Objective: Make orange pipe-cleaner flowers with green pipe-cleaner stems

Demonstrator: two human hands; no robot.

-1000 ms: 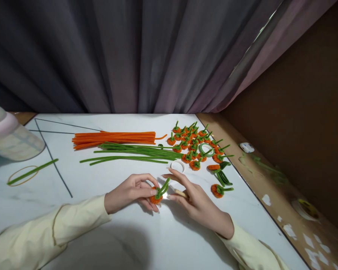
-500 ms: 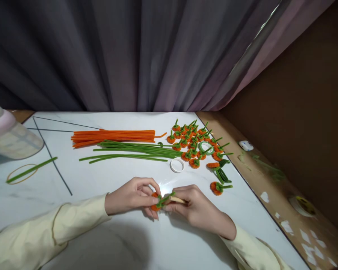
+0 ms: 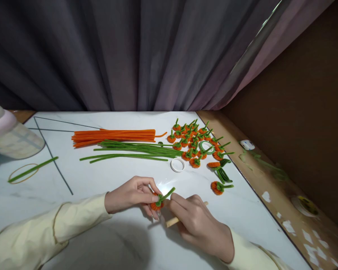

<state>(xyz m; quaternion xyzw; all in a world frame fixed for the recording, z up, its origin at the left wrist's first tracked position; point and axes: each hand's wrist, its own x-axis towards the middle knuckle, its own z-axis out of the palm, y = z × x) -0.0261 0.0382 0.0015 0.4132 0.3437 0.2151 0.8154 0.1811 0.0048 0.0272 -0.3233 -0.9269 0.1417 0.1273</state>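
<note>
Left hand (image 3: 129, 195) pinches orange pumpkin (image 3: 157, 204) (green stem up); right hand (image 3: 195, 221) grips wooden stick (image 3: 171, 222) beside it on table (image 3: 115, 240).

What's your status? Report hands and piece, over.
Left hand pinches orange-and-green pipe-cleaner piece. Right hand grips wooden stick, tip near piece. White ring lies apart, farther back.

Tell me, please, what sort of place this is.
Probably a home craft corner: a white table against a dark curtain, bundles of orange and green pipe cleaners, and a heap of small orange pieces.
</note>
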